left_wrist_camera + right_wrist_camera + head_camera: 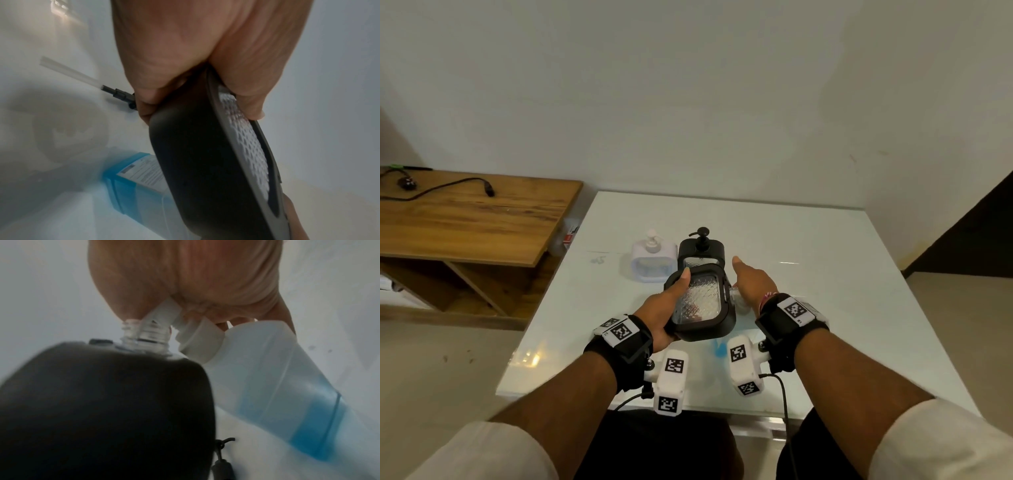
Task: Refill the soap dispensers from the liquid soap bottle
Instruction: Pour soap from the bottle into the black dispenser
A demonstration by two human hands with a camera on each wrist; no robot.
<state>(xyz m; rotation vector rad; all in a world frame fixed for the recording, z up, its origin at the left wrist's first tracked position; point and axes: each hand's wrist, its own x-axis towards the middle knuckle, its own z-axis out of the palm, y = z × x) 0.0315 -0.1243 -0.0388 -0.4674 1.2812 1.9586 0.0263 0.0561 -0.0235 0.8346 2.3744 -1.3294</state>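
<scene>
left hand (666, 308) has the black dispenser (702, 308) clamped, thumb across its textured clear window, fingers wrapped behind, lifted off the white table (825, 274) and tipped so its long axis lies roughly sideways. its open threaded neck (144, 335) faces right, toward my right hand (751, 282).

right hand sits just beside that neck. in the right wrist view its fingers (222, 324) curl at the white cap end of the soap bottle (287, 386), and a white piece sits at the mouth of the neck. can't tell if that's the spout or a loose cap, and can't tell how firm the hold is. head view only shows thumb out and the hand's back, fingers hidden.

soap bottle: blue liquid, lying low and tilted just below and right of the black dispenser, cap end up at the neck, base running toward me. blue pooled at the base end, so i judge nothing is flowing yet.

the move turns on this: bottle mouth and dispenser neck are nearly touching, but both axes are close to horizontal. dispenser needs neck up, bottle needs base up.

a pump head with dip tube (86, 78) lies on the table left of the black dispenser. behind it stand a second black dispenser (700, 251) and a white dispenser (652, 255), pumps on.
</scene>
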